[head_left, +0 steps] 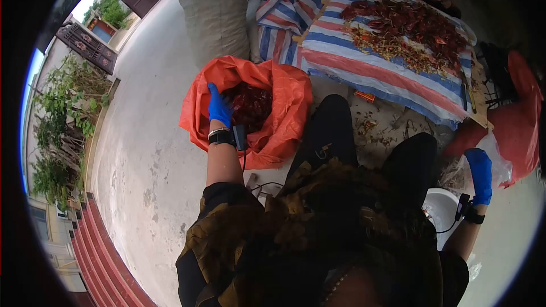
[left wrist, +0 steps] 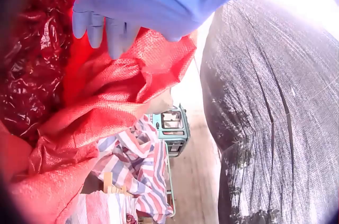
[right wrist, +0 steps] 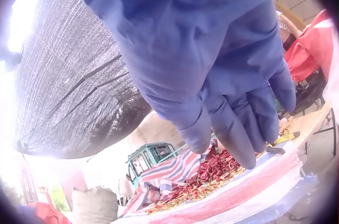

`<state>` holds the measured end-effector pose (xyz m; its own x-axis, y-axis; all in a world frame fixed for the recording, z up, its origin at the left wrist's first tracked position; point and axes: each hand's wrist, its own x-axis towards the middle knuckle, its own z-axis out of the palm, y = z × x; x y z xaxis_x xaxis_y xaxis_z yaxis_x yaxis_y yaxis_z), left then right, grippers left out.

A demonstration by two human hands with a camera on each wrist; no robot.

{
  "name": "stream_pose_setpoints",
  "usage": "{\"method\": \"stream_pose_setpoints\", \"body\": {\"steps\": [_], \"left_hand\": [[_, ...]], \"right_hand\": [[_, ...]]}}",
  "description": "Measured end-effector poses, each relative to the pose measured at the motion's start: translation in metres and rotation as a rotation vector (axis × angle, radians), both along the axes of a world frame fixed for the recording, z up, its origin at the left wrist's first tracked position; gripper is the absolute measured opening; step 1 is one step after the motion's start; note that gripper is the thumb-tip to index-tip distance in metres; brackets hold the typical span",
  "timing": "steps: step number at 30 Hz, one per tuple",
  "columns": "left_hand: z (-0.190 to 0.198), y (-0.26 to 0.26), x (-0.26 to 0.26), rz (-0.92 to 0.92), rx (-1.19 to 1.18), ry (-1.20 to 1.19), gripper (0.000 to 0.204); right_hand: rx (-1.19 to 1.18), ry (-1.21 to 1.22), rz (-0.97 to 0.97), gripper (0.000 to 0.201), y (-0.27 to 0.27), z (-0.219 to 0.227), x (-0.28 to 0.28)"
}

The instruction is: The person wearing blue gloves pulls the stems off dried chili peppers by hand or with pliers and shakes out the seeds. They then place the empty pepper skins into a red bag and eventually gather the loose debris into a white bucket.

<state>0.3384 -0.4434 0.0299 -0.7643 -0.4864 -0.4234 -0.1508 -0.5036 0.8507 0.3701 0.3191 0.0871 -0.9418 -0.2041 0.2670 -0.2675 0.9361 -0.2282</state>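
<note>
A blue-gloved left hand [head_left: 219,106] is at the left inner side of an open red sack [head_left: 290,88], beside the dark red dried chillies [head_left: 250,105] inside it. In the left wrist view that hand [left wrist: 153,7] has its fingers extended over the sack's folds, holding nothing visible. The gloved right hand [head_left: 479,175] is at the right, near a clear plastic bag and above a white basin [head_left: 441,210]. The right wrist view shows this hand [right wrist: 206,55] with loosely extended fingers and nothing seen in them. Behind it, chillies [right wrist: 217,171] lie on a striped sheet.
A striped sheet [head_left: 364,68] on a low table bears more red chillies [head_left: 421,23] and yellowish bits. A full grey-green sack [head_left: 215,17] stands behind the red one. Another red bag [head_left: 520,131] is at the far right. Plants and red steps line the left.
</note>
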Motion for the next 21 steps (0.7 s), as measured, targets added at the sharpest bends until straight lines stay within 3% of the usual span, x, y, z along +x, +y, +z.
{"method": "stream_pose_setpoints", "body": {"steps": [2,4,5,9,11,12,17,21], "left_hand": [[0.031,0.040,0.003,0.030,-0.113,-0.098,0.099],[0.021,0.028,-0.011,-0.059,-0.055,0.007,0.098],[0.043,0.054,-0.014,0.009,-0.142,0.022,0.092],[0.086,0.107,-0.042,-0.115,-0.266,0.282,0.071],[0.110,0.146,-0.055,-0.169,-0.326,0.369,0.062],[0.117,0.162,-0.067,-0.246,-0.308,0.417,0.056],[0.139,0.253,-0.119,-0.592,-0.247,0.572,0.042],[0.137,0.334,-0.148,-0.676,-0.280,0.581,0.035]], "right_hand": [[-0.134,-0.015,-0.046,0.014,-0.011,0.009,0.005],[-0.129,0.009,-0.068,0.015,-0.015,0.013,0.006],[-0.104,0.018,-0.051,0.016,-0.017,0.016,0.007],[-0.230,0.009,-0.084,0.019,-0.032,0.026,0.006],[-0.520,-0.083,-0.094,0.025,-0.046,0.035,0.004],[-0.556,-0.128,-0.088,0.032,-0.048,0.039,0.002],[-0.433,-0.058,-0.076,0.040,-0.055,0.042,-0.019],[-0.363,-0.079,-0.069,0.044,-0.060,0.047,-0.041]]}}
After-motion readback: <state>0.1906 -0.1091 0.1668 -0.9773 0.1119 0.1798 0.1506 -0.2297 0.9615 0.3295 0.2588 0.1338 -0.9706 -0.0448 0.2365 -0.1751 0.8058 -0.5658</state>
